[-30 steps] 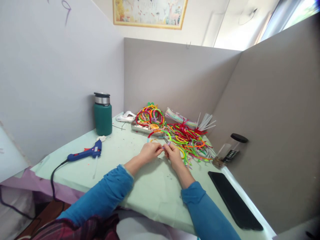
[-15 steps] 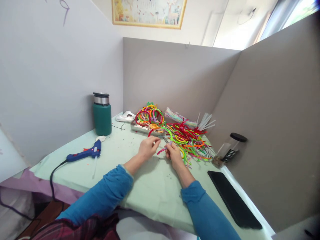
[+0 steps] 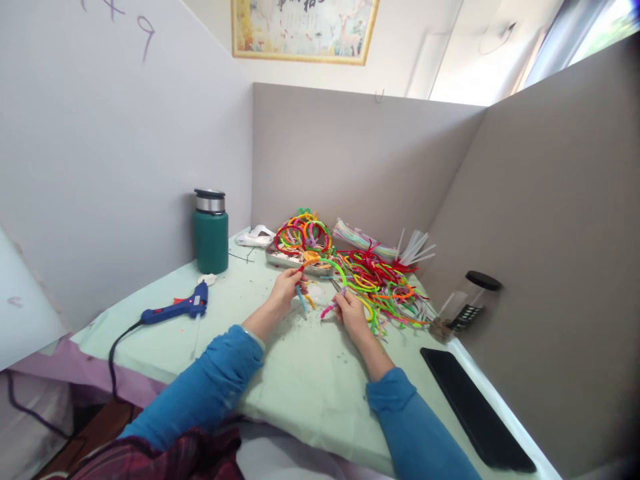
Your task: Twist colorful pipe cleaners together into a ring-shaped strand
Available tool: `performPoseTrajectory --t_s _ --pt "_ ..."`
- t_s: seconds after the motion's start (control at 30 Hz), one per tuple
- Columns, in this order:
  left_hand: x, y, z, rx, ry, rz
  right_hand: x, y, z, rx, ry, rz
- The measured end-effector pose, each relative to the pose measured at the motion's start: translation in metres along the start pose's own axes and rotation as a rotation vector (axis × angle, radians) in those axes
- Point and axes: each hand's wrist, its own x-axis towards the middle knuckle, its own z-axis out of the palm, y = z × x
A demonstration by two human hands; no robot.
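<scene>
Broadly, smooth grey boards (image 3: 360, 153) stand around a table (image 3: 310, 387) spread with a creased, pale green cloth. Above the back board hangs a picture (image 3: 305, 33) in a flat yellow frame. A long, flat black panel (image 3: 475, 407) with rounded corners lies at the table's right edge. Further back, a heap of fuzzy pipe cleaners (image 3: 385, 280) tangles in red, green, yellow and orange. At the left stands a rounded green bottle (image 3: 211, 241) with a metal collar and dark lid; at the right, a clear jar (image 3: 467, 303) with a black lid. A blue plastic glue gun (image 3: 175, 308) lies near the bottle. Fuzzy rings (image 3: 290, 239) are piled on a shallow metal tray (image 3: 271, 259) beside the heap.

The left hand (image 3: 285, 288) pinches the red part of a fuzzy arc (image 3: 330, 264), and the right hand (image 3: 353, 313) pinches its purple part. The arc bows between them just in front of the tray, orange then green, its blue and magenta ends loose below. Slim translucent sticks (image 3: 416, 248) fan out behind the heap.

As for writing, a purple "9" is drawn on the left board; the picture's dark characters are cut off at the top, and the jar's label is too small to read.
</scene>
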Motion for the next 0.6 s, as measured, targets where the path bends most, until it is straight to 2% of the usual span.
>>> performPoseTrajectory --t_s 0.13,0.4,0.6 --pt "-0.0045 0.0052 0.0018 -0.109 -0.109 -0.015 -0.0008 -0.0010 -0.0007 -0.044 0.000 0.014" --pt "-0.0091 0.0110 0.0016 -0.058 -0.046 -0.073 -0.0054 -0.0063 -0.0015 -0.178 -0.039 -0.011" --pt "-0.0081 0.0088 0.0028 -0.057 -0.126 -0.009 -0.0044 -0.0068 -0.0009 -0.199 0.027 0.001"
